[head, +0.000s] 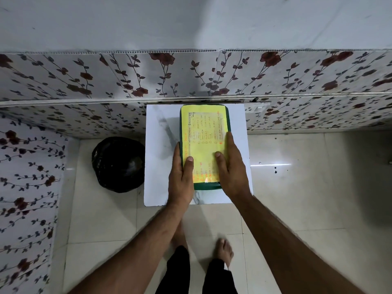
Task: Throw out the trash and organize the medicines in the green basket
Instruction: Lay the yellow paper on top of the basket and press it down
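Note:
A dark green basket (206, 186) stands on a small white marble-patterned table (159, 166). A yellow sheet with handwritten orange and black lines (204, 132) covers its whole top, so the contents are hidden. My left hand (181, 172) grips the basket's near left side, thumb on the yellow sheet. On the near right side my right hand (231, 166) holds it with fingers flat along the edge and thumb on the sheet. A black trash bag (117, 164) sits on the floor left of the table.
The table stands against a wall with floral panels (191, 77); another floral panel runs along the left. The floor is pale glossy tile (307, 187). My bare feet (224, 249) are just in front of the table.

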